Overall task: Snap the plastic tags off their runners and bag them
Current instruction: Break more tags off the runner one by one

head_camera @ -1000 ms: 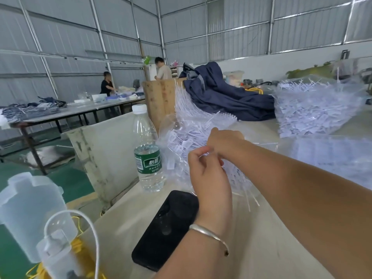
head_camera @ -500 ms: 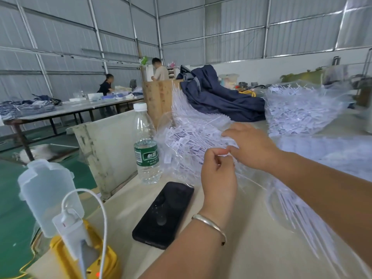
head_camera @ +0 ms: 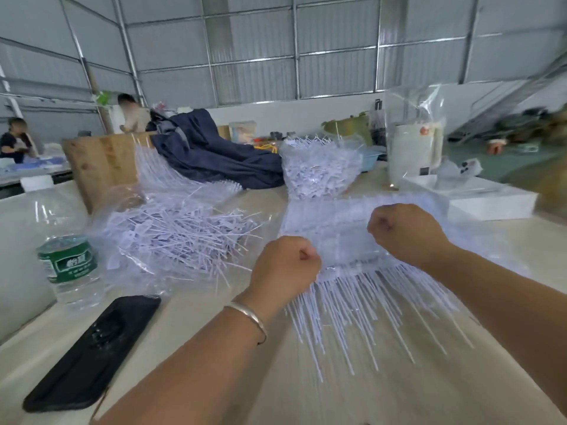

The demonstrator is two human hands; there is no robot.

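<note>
**Both fists closed on a sheet of white tags over the worktable**

The pale, glossy worktable point(head_camera: 196, 348) fills the lower frame. On its far side a heap of dark navy cloth point(head_camera: 214, 154) lies against an upright plywood board point(head_camera: 101, 167).

Left of centre sits a wide clear plastic bag of loose white tags point(head_camera: 171, 237), their thin stems poking out in all directions. A second, rounder clear bag of white tags point(head_camera: 319, 170) stands behind the hands, near a white flat box point(head_camera: 491, 200).

Between the two hands hangs a broad sheet of white plastic tags on runners point(head_camera: 346, 237), its long stems fanning down toward the table. The left hand point(head_camera: 283, 265), with a silver bangle point(head_camera: 248, 317) on its wrist, is balled into a fist and grips the sheet's lower left edge. The right hand point(head_camera: 405, 231) is also fisted, gripping the sheet higher up on its right side. The sheet spans the gap between them, held above the tabletop; motion blur hides the single tags.

A flat black smartphone point(head_camera: 92, 354) lies at the near left, and just behind it stands a clear water bottle with a green label point(head_camera: 72, 271).
</note>
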